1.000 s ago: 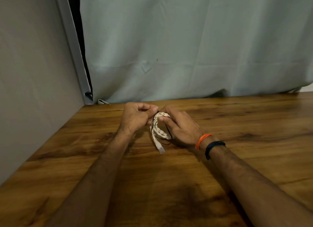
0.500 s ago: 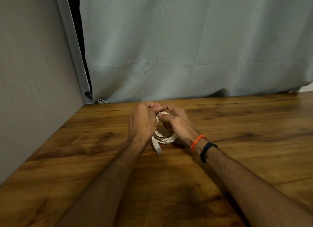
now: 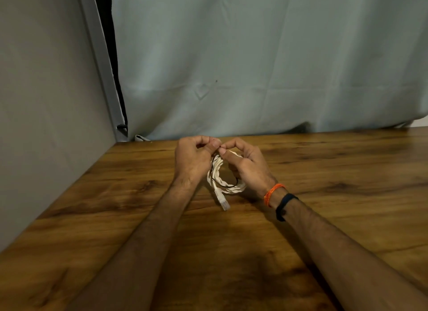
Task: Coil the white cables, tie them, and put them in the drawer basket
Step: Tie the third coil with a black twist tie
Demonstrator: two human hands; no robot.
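A: Since the earlier frames: both hands lifted a little and drew together at the top of the coil; the coil now hangs lower between them, its plug nearer the wood. Item one?

B: White cable [image 3: 225, 182]. Wound into a small twisted loop, held upright between the two hands over the wooden table [image 3: 324, 218], toward its far edge. One end hangs free below the loop, ending in a clear plug [image 3: 224, 203] that points down at the tabletop; whether it touches the wood, cannot tell.

A: Item two?

B: Thin black tie [image 3: 228, 185]. Runs along the inner curve of the loop and up the left side to the fingertips.

A: Hands?

B: Left hand [image 3: 192, 159]: fingers curled, thumb and forefinger pinching at the top of the coil. Right hand [image 3: 247, 165]: fingers curled likewise, thumb and forefinger pinching at the same spot, the tips of both hands nearly meeting. What exactly sits in each pinch, tie or cable, is too small to tell apart.

A: Other entries?

B: Orange thread band [image 3: 273, 192] and dark band [image 3: 283, 205] on the right wrist. Pale curtain [image 3: 266, 67] behind the table. Grey wall panel [image 3: 46, 102] at the left.
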